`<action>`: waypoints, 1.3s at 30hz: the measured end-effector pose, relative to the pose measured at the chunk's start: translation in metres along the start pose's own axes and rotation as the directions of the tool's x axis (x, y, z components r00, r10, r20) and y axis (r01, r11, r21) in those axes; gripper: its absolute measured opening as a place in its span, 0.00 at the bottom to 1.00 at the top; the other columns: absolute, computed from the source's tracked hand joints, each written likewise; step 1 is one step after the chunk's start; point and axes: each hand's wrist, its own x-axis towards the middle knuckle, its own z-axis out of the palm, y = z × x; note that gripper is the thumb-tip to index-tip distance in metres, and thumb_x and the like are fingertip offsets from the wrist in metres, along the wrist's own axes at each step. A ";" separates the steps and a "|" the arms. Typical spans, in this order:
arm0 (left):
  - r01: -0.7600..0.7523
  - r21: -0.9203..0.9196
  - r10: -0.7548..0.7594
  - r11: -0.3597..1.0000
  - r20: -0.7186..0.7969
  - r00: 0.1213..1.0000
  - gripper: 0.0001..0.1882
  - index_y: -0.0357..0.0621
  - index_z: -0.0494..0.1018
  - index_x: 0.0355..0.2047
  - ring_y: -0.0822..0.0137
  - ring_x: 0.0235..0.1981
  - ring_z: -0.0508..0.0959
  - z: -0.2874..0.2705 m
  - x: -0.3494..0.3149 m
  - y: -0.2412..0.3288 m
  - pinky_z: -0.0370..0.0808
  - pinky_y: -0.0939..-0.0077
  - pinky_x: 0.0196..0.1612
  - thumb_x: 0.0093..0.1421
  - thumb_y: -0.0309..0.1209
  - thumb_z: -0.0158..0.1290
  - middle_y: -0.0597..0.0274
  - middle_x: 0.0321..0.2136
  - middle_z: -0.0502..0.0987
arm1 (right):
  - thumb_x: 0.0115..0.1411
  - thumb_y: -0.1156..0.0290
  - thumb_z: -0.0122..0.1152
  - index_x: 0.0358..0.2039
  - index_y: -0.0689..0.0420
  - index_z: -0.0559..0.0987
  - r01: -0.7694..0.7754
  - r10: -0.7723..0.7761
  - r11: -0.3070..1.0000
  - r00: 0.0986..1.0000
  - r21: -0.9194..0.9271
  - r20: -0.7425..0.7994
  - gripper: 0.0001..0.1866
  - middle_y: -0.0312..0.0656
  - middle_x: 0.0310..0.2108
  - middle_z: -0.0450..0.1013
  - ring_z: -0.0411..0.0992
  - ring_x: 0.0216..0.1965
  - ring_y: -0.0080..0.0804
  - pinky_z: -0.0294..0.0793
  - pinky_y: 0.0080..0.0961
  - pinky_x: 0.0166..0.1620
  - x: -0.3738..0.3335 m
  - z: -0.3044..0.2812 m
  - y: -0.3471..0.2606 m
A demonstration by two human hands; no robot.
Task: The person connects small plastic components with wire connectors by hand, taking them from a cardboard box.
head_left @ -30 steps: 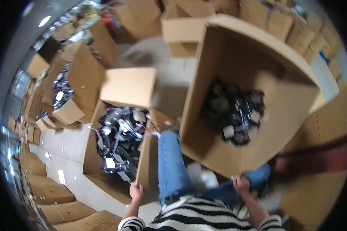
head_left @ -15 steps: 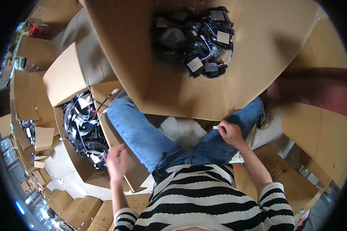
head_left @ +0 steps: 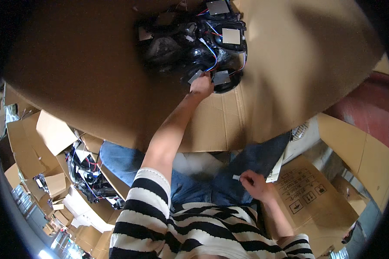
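My left hand (head_left: 202, 85) reaches down inside the large cardboard box (head_left: 203, 121). Its fingers close on a black wired part with a grey square plate (head_left: 196, 77), at the near edge of a heap of similar parts. Just to the right of these fingers lies another black part with a grey plate (head_left: 221, 77). Beyond it are a part with a pale square plate (head_left: 231, 36) and loose blue, white and red wires. Over my right thigh, my right hand (head_left: 256, 184) pinches a small white piece (head_left: 236, 177) that sticks out to the left.
To my left stands an open carton (head_left: 112, 177) filled with black wired parts (head_left: 84, 172). A closed printed carton (head_left: 313, 194) is at my lower right. A dark red surface (head_left: 363, 108) lies beyond the box's right side. More cartons (head_left: 32, 146) crowd the left.
My left hand has moved from beside the left carton into the big box and taken hold of a black part. The right hand, still pinching the white piece, has come slightly nearer to me.
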 end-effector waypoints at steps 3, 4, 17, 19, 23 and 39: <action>0.106 0.022 -0.107 0.994 0.048 0.993 0.25 0.37 0.61 0.45 0.49 0.43 0.69 0.014 0.031 0.001 0.67 0.61 0.44 0.46 0.35 0.48 0.44 0.42 0.67 | 0.52 0.69 0.51 0.28 0.58 0.72 -0.011 0.011 1.000 1.000 0.005 0.016 0.06 0.46 0.21 0.69 0.69 0.20 0.36 0.67 0.27 0.25 0.000 -0.002 -0.007; 0.135 0.051 -0.137 0.989 0.030 0.990 0.25 0.37 0.61 0.44 0.50 0.43 0.69 0.018 0.038 -0.001 0.67 0.62 0.45 0.46 0.35 0.48 0.44 0.42 0.66 | 0.52 0.70 0.51 0.28 0.58 0.72 -0.021 0.020 0.999 0.999 0.037 0.035 0.06 0.45 0.20 0.69 0.69 0.20 0.36 0.67 0.26 0.25 0.000 -0.001 -0.006; -0.155 0.002 0.153 0.988 -0.166 0.974 0.06 0.42 0.72 0.25 0.50 0.34 0.70 -0.055 -0.093 -0.028 0.69 0.64 0.36 0.49 0.31 0.48 0.50 0.31 0.71 | 0.49 0.72 0.55 0.25 0.59 0.72 0.065 -0.070 0.995 0.995 0.072 0.076 0.05 0.44 0.20 0.69 0.70 0.20 0.37 0.67 0.25 0.24 -0.047 -0.010 -0.050; -0.165 -0.151 0.111 0.975 -0.315 0.943 0.07 0.41 0.71 0.24 0.51 0.33 0.70 -0.057 -0.147 -0.030 0.69 0.64 0.34 0.51 0.30 0.47 0.51 0.28 0.71 | 0.47 0.74 0.56 0.24 0.59 0.72 0.173 -0.175 0.984 0.982 0.045 0.068 0.04 0.44 0.19 0.69 0.70 0.20 0.38 0.68 0.25 0.24 -0.055 -0.007 -0.052; -0.016 -0.529 -0.109 0.848 -0.204 0.973 0.09 0.38 0.70 0.26 0.60 0.28 0.72 -0.046 -0.258 -0.033 0.69 0.71 0.33 0.56 0.29 0.41 0.55 0.25 0.71 | 0.45 0.76 0.56 0.23 0.60 0.71 0.364 -0.364 0.931 0.922 0.020 0.130 0.04 0.44 0.18 0.69 0.69 0.19 0.39 0.67 0.27 0.24 -0.067 0.003 -0.084; -0.188 -0.829 -0.088 0.526 -0.273 0.958 0.17 0.33 0.58 0.47 0.70 0.22 0.66 -0.089 -0.441 -0.007 0.66 0.79 0.30 0.58 0.25 0.35 0.60 0.23 0.66 | 0.45 0.79 0.55 0.24 0.59 0.70 0.580 -0.526 0.814 0.747 -0.013 0.408 0.05 0.41 0.17 0.67 0.66 0.17 0.34 0.63 0.25 0.21 -0.086 0.088 -0.135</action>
